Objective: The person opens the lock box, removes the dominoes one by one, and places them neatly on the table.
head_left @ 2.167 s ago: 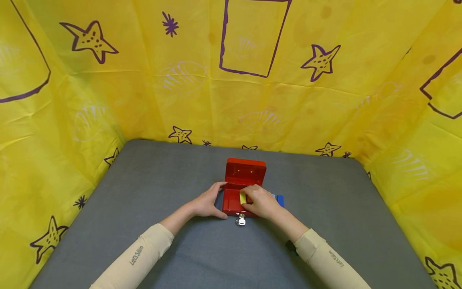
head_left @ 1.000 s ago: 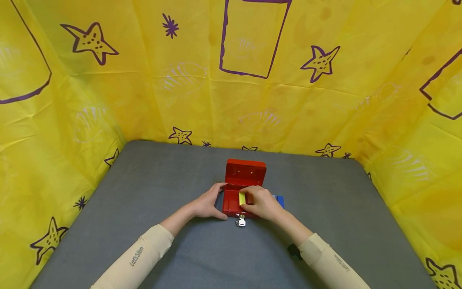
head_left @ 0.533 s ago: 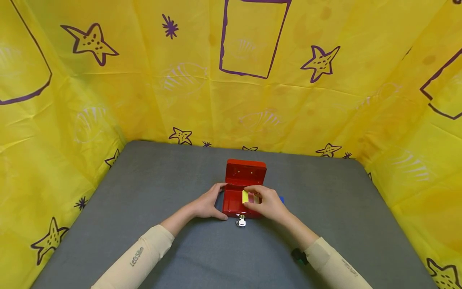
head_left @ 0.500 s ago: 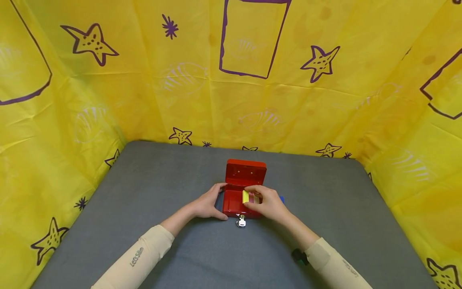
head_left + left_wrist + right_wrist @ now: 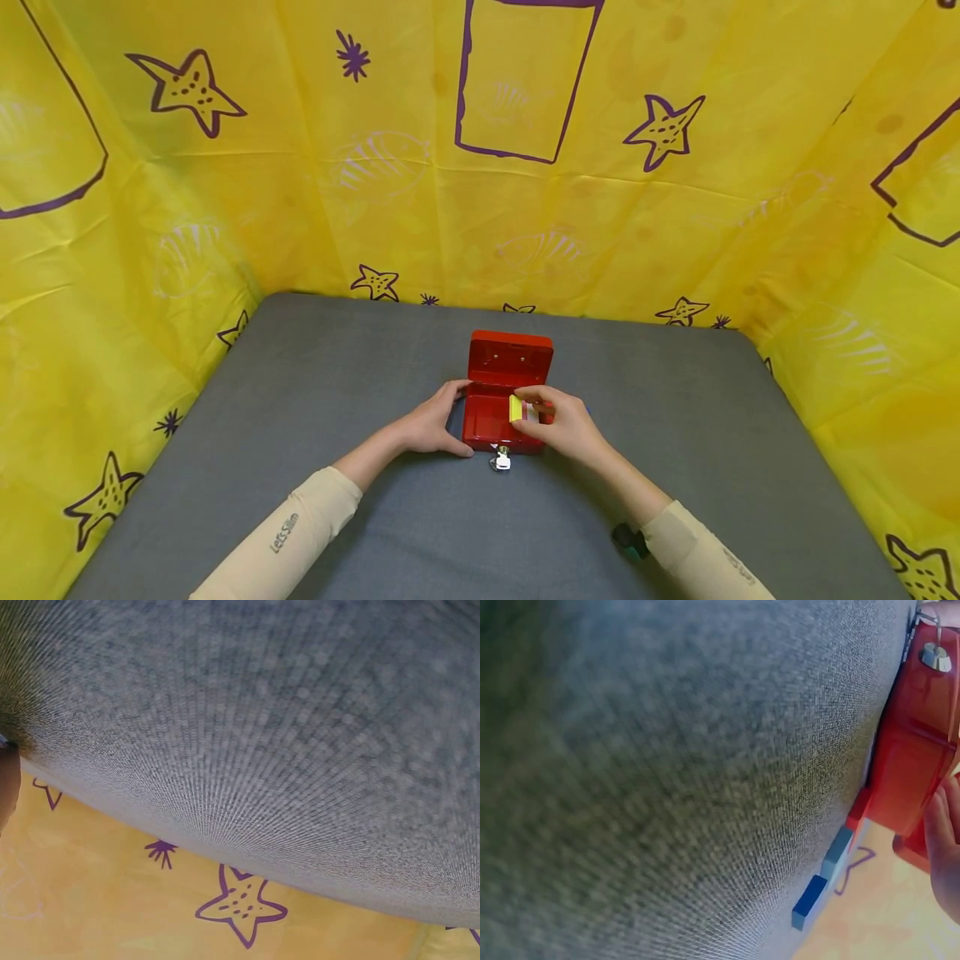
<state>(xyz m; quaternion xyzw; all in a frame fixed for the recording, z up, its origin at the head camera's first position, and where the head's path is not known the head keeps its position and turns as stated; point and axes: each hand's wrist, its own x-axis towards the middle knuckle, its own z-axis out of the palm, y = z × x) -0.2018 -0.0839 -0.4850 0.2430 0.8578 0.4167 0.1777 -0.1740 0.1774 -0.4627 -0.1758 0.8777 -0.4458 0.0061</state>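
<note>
A red metal cash box (image 5: 491, 429) stands on the grey table with its lid (image 5: 512, 357) raised. A key (image 5: 502, 459) hangs from the lock at its front. My left hand (image 5: 427, 421) holds the box's left end, thumb at the front corner and fingers at the back corner. Over the right half of the box, my right hand (image 5: 558, 419) pinches a small yellow block (image 5: 515, 409) between thumb and fingers. White and pink show right behind the yellow, partly covered by the fingers. The right wrist view shows the box's side (image 5: 911, 769) and part of my right hand (image 5: 946, 855).
In the right wrist view, a red block (image 5: 859, 808), a light blue block (image 5: 836, 852) and a dark blue block (image 5: 808, 900) lie in a row beside the box. The grey table (image 5: 360, 358) is enclosed by yellow cloth (image 5: 300, 217) with sea-animal drawings.
My right hand has drawn back a little to the right with the yellow block, uncovering more of the box's inside. My left hand and the box have stayed in place.
</note>
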